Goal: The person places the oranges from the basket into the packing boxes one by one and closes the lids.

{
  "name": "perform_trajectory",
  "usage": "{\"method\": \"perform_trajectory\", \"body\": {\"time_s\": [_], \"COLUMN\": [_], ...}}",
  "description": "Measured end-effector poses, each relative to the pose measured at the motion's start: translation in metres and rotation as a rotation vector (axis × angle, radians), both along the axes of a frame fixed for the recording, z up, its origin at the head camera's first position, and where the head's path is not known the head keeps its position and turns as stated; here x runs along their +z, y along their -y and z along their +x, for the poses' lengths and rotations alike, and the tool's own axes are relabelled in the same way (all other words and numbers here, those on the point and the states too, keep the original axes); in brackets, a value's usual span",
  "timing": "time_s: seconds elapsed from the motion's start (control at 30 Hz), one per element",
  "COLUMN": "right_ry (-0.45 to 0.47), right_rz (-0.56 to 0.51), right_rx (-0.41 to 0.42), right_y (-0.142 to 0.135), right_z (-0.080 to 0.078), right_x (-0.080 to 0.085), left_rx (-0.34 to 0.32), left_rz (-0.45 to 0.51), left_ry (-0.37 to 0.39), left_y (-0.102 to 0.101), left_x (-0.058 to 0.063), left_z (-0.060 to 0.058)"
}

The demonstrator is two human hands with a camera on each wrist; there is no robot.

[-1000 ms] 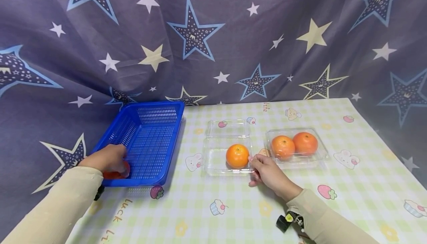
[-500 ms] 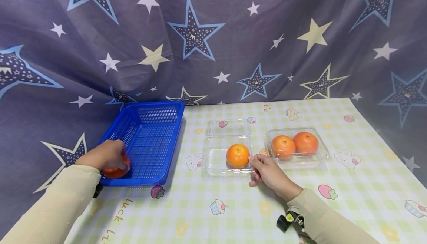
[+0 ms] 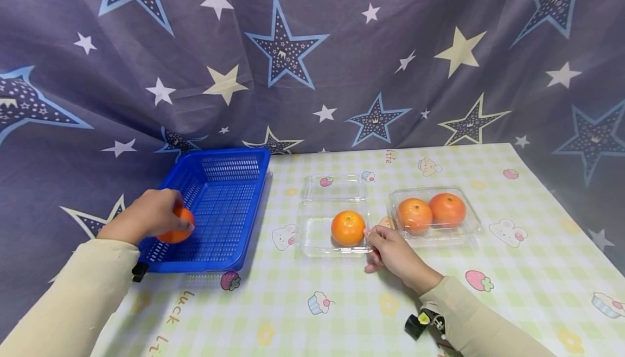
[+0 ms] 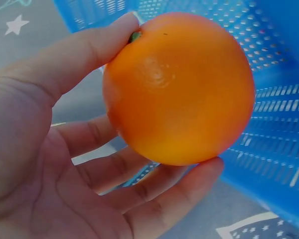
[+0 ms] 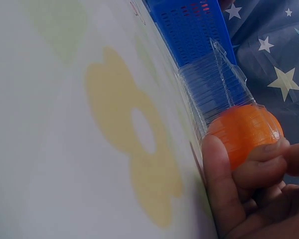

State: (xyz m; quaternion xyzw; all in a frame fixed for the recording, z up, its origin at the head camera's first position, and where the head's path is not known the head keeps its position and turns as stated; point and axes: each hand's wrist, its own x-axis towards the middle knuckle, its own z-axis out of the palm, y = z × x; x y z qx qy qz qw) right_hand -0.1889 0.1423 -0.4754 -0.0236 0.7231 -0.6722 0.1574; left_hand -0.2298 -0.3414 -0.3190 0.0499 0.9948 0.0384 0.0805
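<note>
My left hand [image 3: 146, 217] grips an orange [image 4: 182, 92] over the near left part of the blue basket [image 3: 255, 210]. Thumb by the green stem and fingers below hold the fruit in the left wrist view. In the middle of the table lies a clear plastic clamshell box [image 3: 312, 232], lid folded back. One orange [image 3: 348, 228] sits in its right half. My right hand [image 3: 397, 254] pinches the box's near right edge. Seen from the right wrist, the fingertips [image 5: 274, 148] overlap the orange behind the clear wall.
To the right stands another clear box [image 3: 472, 221], its lid down over two oranges [image 3: 431, 213]. A checked cloth [image 3: 371, 319] covers the table, and a starry curtain [image 3: 312, 113] hangs right behind it.
My left hand has lifted the orange up from the basket's near left corner, so more of the fruit shows. The right hand and both boxes have stayed put.
</note>
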Motion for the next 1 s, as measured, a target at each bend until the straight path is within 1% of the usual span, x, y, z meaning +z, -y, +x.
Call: {"method": "perform_trajectory", "body": {"time_s": [0.2,0.4,0.6,0.77,1.0], "right_ry": [-0.006,-0.005,-0.001,0.002,0.003], "right_rz": [-0.003,0.002,0.004,0.003,0.005], "right_rx": [0.001,0.0,-0.003,-0.002,0.001], "right_y": [0.0,0.0,0.0,0.0,0.0], "right_z": [0.0,0.0,0.0,0.0,0.0], "right_x": [0.0,-0.001,0.0,0.0,0.001], "left_rx": [-0.012,-0.003,-0.014,0.005,-0.01], "left_rz": [0.023,0.053,0.08,0.129,0.178], "left_ry": [-0.049,-0.075,-0.163,-0.222,-0.341], "left_y": [-0.008,-0.014,-0.018,-0.024,-0.036], "left_x": [0.013,0.019,0.024,0.027,0.028], "left_z": [0.004,0.008,0.009,0.013,0.019]}}
